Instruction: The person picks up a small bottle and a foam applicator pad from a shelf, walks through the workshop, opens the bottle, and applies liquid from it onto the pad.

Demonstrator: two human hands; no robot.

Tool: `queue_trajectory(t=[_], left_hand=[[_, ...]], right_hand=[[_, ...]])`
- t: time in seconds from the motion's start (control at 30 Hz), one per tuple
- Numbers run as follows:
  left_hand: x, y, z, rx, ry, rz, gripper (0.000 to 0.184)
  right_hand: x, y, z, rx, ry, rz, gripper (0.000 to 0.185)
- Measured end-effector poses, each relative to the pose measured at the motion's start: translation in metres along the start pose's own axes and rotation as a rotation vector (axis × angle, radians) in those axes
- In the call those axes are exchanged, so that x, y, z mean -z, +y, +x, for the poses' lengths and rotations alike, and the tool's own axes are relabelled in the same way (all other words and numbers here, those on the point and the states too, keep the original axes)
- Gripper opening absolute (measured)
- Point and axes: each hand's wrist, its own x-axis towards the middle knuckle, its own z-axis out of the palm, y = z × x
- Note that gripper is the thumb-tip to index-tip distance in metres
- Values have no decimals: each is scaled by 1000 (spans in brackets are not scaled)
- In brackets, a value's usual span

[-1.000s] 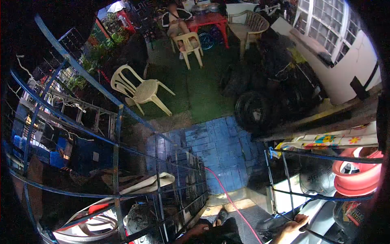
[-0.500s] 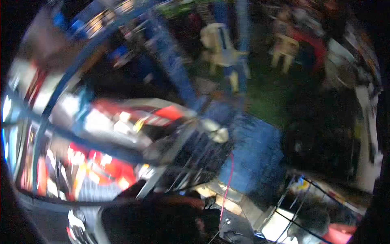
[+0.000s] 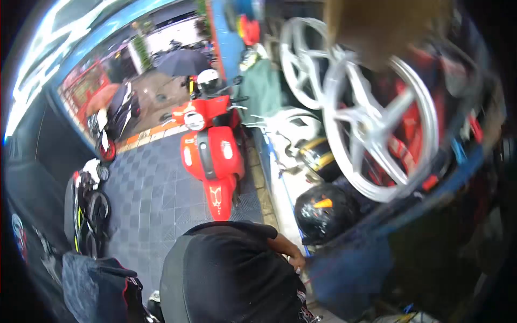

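Neither my left hand nor my right hand can be made out. Below me is a person in a black shirt (image 3: 226,274), the back turned up toward the camera. That person's bare forearm (image 3: 283,247) comes out of a short sleeve at the right. The hand (image 3: 296,262) at its end is small, and what it touches is hidden. Just beyond stands a red scooter (image 3: 218,148) on dark tiles. A brown blurred shape (image 3: 385,27) is close to the camera at the top right; I cannot tell what it is.
White spoked wheel rims (image 3: 358,131) stand on the right. Beside them are a black helmet with an orange mark (image 3: 320,215) and a black-and-yellow helmet (image 3: 318,156). A motorcycle (image 3: 81,215) lines the left side. Outside the entrance are a dark umbrella (image 3: 183,63) and parked motorbikes.
The view has swung left from the dim area with chairs and a blue post to the bright entrance. The red scooter now appears near the middle. The earlier frame is smeared.
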Motion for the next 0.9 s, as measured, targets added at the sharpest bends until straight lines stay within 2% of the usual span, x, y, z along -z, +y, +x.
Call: queue_trajectory(t=[0.27,0.33,0.4,0.43,0.47,0.53,0.57,0.63,0.67,0.77,0.83,0.87,0.9], left_hand=[[-17,-94,-121,76,263,-202,64],[-39,-129,-148,103,332,-311,65],[-77,-192,-161,79,336,-569,72],[-88,-206,-192,73,432,-463,71],[-103,-221,-221,84,455,-490,71],[-137,-246,-266,293,509,-784,69],[-160,-267,-278,301,530,-806,69],[-210,-312,-284,467,701,-1403,69],[-221,-317,-304,466,640,-1668,64],[-254,-327,-355,594,716,-1748,59],[-288,-347,-343,804,822,-1423,64],[-313,-361,-351,700,780,-1413,64],[-323,-358,-358,678,904,-1428,56]], right_hand=[[-148,-32,30,-218,-419,-197,25],[-192,-42,33,-263,-491,-250,25],[-235,-54,34,-316,-550,-311,25],[-256,-56,35,-343,-578,-343,25],[-274,-58,36,-368,-601,-370,25],[-313,-60,37,-416,-643,-437,25],[-332,-62,39,-440,-664,-465,25],[-363,-62,43,-483,-700,-525,26],[-380,-62,45,-500,-724,-552,26],[-427,-60,51,-535,-788,-595,27],[-462,-56,64,-522,-850,-599,28],[-492,-58,63,-483,-897,-589,28],[-522,-67,63,-223,-969,-712,45]])
